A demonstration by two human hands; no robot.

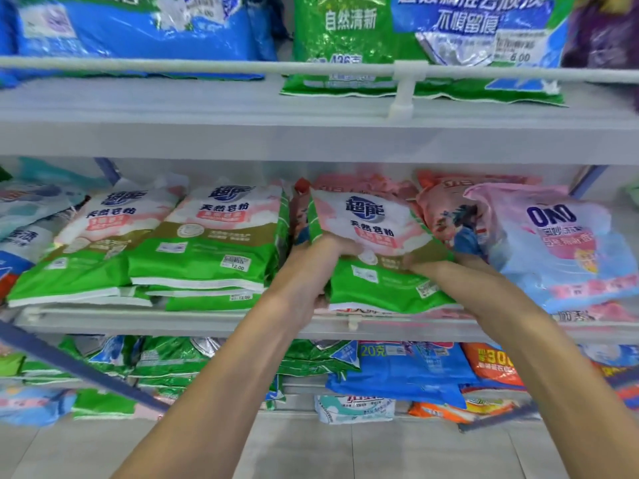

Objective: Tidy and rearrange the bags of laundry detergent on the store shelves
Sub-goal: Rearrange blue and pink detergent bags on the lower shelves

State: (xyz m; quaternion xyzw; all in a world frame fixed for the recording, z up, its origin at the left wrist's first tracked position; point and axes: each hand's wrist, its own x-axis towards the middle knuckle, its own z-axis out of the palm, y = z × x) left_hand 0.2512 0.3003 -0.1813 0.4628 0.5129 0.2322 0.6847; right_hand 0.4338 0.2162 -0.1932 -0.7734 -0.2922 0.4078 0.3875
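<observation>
A green, white and pink detergent bag (pixel 373 243) leans on the middle shelf (pixel 193 323), on top of pink bags. My left hand (pixel 311 267) grips its left edge, fingers behind it. My right hand (pixel 446 267) holds its right side. Two stacks of matching green bags (pixel 207 250) lie to the left. Pink and red bags (pixel 446 205) stand behind the held one. A pink and blue OMO bag (pixel 567 250) sits at the right.
The top shelf holds blue bags (pixel 138 29) and a green bag (pixel 342 46) behind a white rail (pixel 242 67). The bottom shelf carries green, blue and orange bags (pixel 408 371). A blue diagonal bar (pixel 79 368) crosses at lower left. Grey floor tiles lie below.
</observation>
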